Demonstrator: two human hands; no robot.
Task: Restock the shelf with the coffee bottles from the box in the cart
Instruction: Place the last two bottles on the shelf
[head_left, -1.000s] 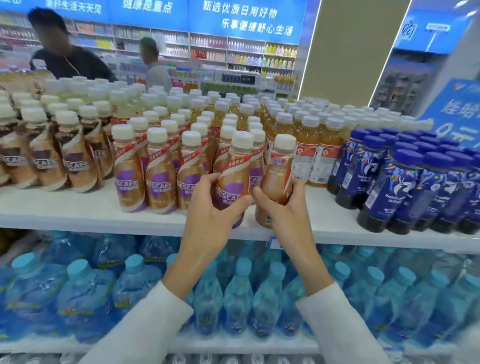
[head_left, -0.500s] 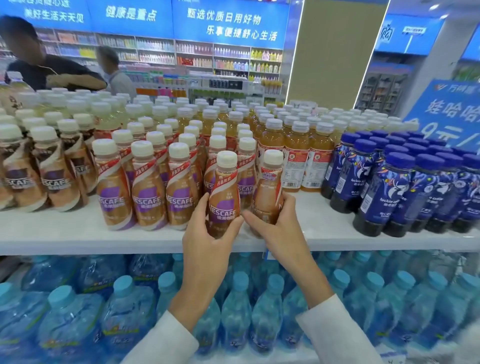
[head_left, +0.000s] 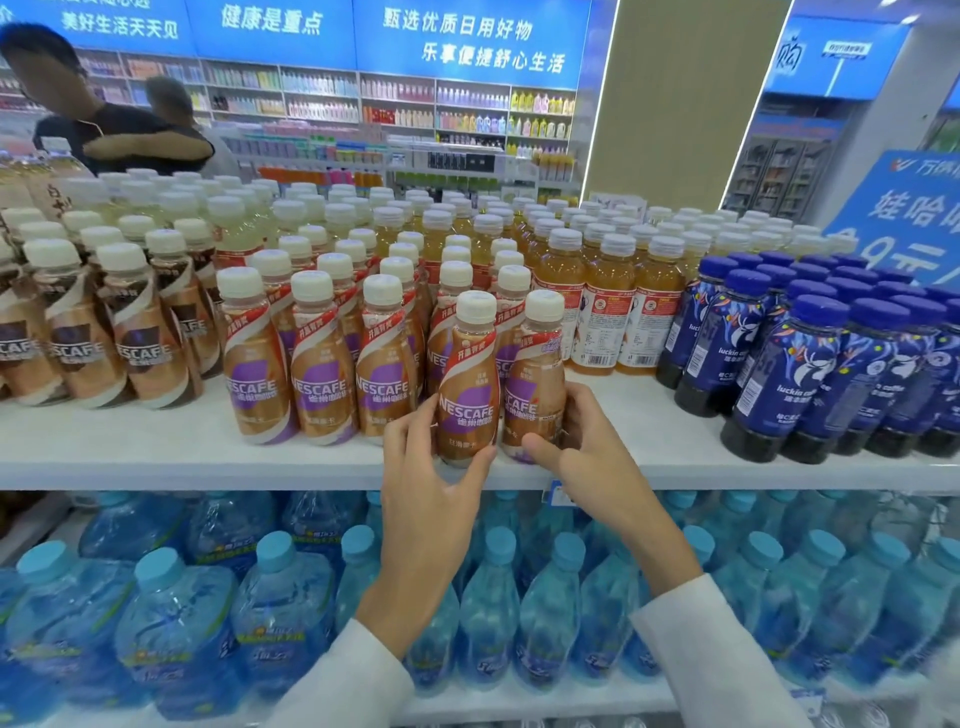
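Gripping two coffee btls, one per hand, at the front edge of the top shelf (head_left: 130, 441).

- L hand (head_left: 431, 467): curled round the lower body of the L coffee btl (head_left: 470, 384). Thumb lies across the front near the base, fingers on the btl's left side.
- R hand (head_left: 587, 452): curled round the R coffee btl (head_left: 537, 379). Thumb at the front near the base, fingers wrapped on the right side.
- Both btls upright w/ white caps, tan body, purple Nescafe label. They stand side by side, touching or nearly so.
- Bases sit at the shelf lip. Can't tell if they are fully set down, since the hands cover the bottoms.
- Both wrists come up from below in white sleeves.

Surroundings, same shelf:
- Just left of the L btl is the purple-label row (head_left: 257, 374), same product, several deep.
- Further left are dark-label Nescafe btls (head_left: 140, 343).
- Behind and right of the R btl are amber tea btls (head_left: 602, 306).
- Far right are blue luckin btls (head_left: 810, 374), w/ bare shelf between them and the R hand.

Shelf below holds water btls (head_left: 176, 623) w/ light-blue caps. A blue price sign (head_left: 904, 208) stands at right rear. Two people (head_left: 93, 119) are behind the display at upper left.
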